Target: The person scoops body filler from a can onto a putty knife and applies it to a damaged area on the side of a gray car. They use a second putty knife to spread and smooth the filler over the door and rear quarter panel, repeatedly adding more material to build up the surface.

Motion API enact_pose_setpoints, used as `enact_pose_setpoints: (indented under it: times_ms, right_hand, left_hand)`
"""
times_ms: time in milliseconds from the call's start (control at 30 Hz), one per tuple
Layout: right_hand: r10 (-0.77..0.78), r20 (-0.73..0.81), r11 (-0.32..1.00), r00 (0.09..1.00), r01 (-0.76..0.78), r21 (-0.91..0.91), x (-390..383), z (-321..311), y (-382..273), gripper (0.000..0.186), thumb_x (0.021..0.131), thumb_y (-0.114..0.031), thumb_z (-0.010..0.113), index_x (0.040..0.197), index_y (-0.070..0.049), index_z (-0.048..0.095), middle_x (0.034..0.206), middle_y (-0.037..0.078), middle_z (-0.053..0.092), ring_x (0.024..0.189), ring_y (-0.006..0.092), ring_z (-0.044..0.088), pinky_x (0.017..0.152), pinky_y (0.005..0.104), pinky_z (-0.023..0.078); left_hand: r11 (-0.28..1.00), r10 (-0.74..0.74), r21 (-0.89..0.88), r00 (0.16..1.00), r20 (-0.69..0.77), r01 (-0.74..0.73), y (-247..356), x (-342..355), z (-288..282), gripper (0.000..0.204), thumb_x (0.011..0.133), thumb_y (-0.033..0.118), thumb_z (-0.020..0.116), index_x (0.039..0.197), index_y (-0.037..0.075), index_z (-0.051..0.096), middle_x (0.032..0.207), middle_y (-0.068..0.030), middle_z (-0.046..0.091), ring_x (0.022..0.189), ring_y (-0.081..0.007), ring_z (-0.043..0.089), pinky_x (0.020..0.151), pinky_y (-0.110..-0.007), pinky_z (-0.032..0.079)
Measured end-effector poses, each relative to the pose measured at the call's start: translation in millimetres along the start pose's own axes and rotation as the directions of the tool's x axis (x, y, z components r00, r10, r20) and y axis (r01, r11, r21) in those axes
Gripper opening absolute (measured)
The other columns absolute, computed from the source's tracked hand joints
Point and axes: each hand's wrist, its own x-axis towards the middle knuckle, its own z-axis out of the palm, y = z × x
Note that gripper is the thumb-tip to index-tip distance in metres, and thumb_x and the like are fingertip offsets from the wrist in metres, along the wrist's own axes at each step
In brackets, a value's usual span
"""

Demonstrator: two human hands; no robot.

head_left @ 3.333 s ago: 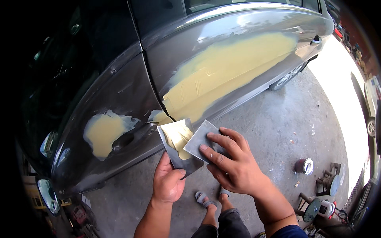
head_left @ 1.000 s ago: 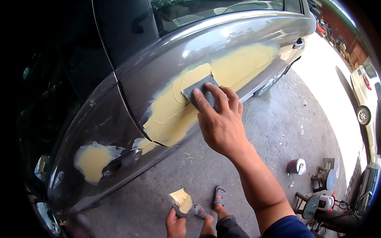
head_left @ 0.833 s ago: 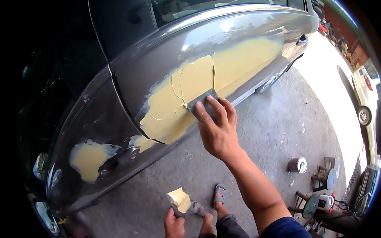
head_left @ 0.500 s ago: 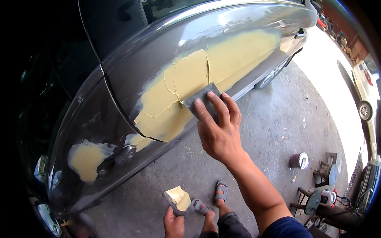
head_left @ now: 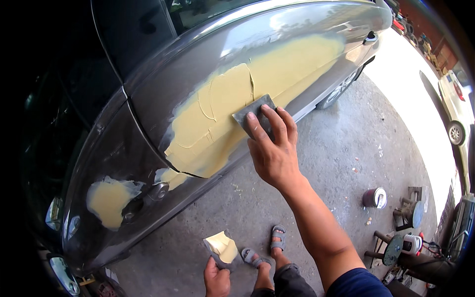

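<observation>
Left of and lower than the large yellow patch (head_left: pixel 232 91) on the grey car (head_left: pixel 173 84), a smaller yellow patch (head_left: pixel 111 200) sits on the next panel, thin and smeary at its edges; I see no raised lines in it. A dark door seam (head_left: pixel 143 134) curves between these two areas, and a narrow yellow strip (head_left: pixel 170 178) lies across its lower end, just beside the large patch.

Well below the large patch, my left hand (head_left: pixel 217 283) grips a grey plate (head_left: pixel 228 263), thumb on its face; my other fingers are hidden. A folded mound of creamy filler (head_left: pixel 222 246) covers much of the plate, so I judge the supply is far from used up.

The large patch itself spreads over the lower door. Its left half looks freshly coated but unfinished to me: a tall ridge and several thin curved lines stand up from it. Its right part looks flat and matte, with no such ridges, as though the newer layer ends at that tall ridge.

At the large patch's lower middle, my right hand (head_left: pixel 273 151) holds a flat grey spreader (head_left: pixel 252 110), fingers pressed close together along its back, thumb out of sight. The blade's upper edge lies over the yellow; I can't tell whether it touches. I judge the job partway: the area is covered, the ridges are left to level.

Right of the large patch, well apart on the floor, stands a dark can (head_left: pixel 374 198).
</observation>
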Motion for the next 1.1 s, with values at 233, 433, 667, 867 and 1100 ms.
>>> enact_pose_setpoints:
  times_ms: [233, 433, 667, 867, 1100]
  right_hand:
    - [0.018, 0.097, 1.0, 0.995, -0.015, -0.026, -27, 12, 14, 0.06, 0.077, -0.006, 0.071, 0.133, -0.023, 0.056, 0.141, 0.009, 0.045, 0.129, 0.0392, 0.038, 0.101, 0.0503, 0.036]
    - [0.005, 0.007, 1.0, 1.0, -0.005, 0.001, 13, -11, 33, 0.061, 0.077, -0.006, 0.072, 0.133, -0.024, 0.056, 0.141, 0.008, 0.044, 0.13, 0.0381, 0.037, 0.101, 0.049, 0.037]
    - [0.041, 0.153, 0.999, 0.987, -0.038, -0.023, -28, -24, 43, 0.057, 0.076, -0.007, 0.071, 0.13, -0.02, 0.058, 0.137, 0.009, 0.047, 0.129, 0.0385, 0.038, 0.102, 0.0495, 0.037]
    - [0.05, 0.35, 0.916, 0.935, -0.182, 0.357, -27, -99, 4, 0.051, 0.077, -0.009, 0.07, 0.127, -0.014, 0.062, 0.133, 0.014, 0.05, 0.123, 0.0397, 0.044, 0.099, 0.0477, 0.041]
    - [-0.116, 0.49, 0.898, 0.864, -0.119, 0.423, 2, -125, -24, 0.052, 0.075, -0.015, 0.074, 0.126, -0.013, 0.064, 0.133, 0.011, 0.053, 0.121, 0.0372, 0.048, 0.096, 0.0459, 0.042]
  left_hand:
    - [0.998, 0.029, -0.064, 1.0, 0.001, -0.029, 17, 8, 17, 0.074, 0.065, -0.015, 0.033, 0.138, -0.007, 0.04, 0.133, -0.0149, 0.052, 0.126, -0.0242, 0.051, 0.11, -0.037, 0.035]
    - [0.992, 0.111, -0.065, 0.991, 0.074, -0.106, 44, 32, 29, 0.076, 0.065, -0.013, 0.034, 0.141, -0.007, 0.037, 0.136, -0.0159, 0.05, 0.13, -0.025, 0.048, 0.112, -0.039, 0.033]
    - [0.972, 0.172, -0.187, 0.97, 0.169, -0.14, 88, 60, 66, 0.074, 0.068, -0.015, 0.035, 0.142, -0.007, 0.035, 0.14, -0.0165, 0.046, 0.134, -0.0258, 0.043, 0.114, -0.04, 0.03]
    - [0.982, 0.117, -0.172, 0.959, 0.258, -0.074, 114, 83, 96, 0.078, 0.071, -0.013, 0.039, 0.148, 0.0, 0.031, 0.144, -0.0133, 0.045, 0.137, -0.0269, 0.04, 0.115, -0.044, 0.028]
    - [0.994, 0.095, -0.089, 0.94, 0.329, -0.069, 119, 86, 132, 0.076, 0.073, -0.015, 0.036, 0.147, -0.002, 0.031, 0.143, -0.0144, 0.044, 0.136, -0.0239, 0.041, 0.114, -0.04, 0.031]
